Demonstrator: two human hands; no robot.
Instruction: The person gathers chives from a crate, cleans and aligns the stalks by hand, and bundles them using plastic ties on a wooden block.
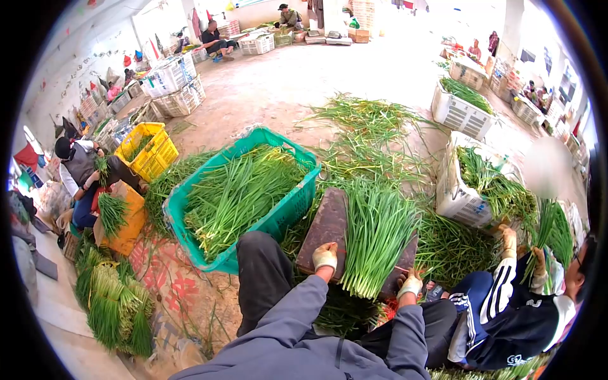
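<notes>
A thick bunch of long green stalks (379, 234) lies across a dark brown board (329, 221), its pale ends toward me. Left of the bunch, my left hand (325, 256) rests at the board in a light glove, its fingers curled together; what they hold, if anything, is too small to tell. My right hand (410, 283), also gloved, is just right of the bunch's pale ends, fingers bent; a thin reddish strand shows beside it. A green crate (259, 229) full of loose stalks stands to the left of the board.
Loose stalks (373, 155) cover the floor ahead. White crates (465, 183) with greens stand at the right. A co-worker (519, 316) sits close on my right, gloved hands at greens. Another person (82, 164) sits at the far left by a yellow crate (149, 152); tied bundles (117, 307) lie nearby.
</notes>
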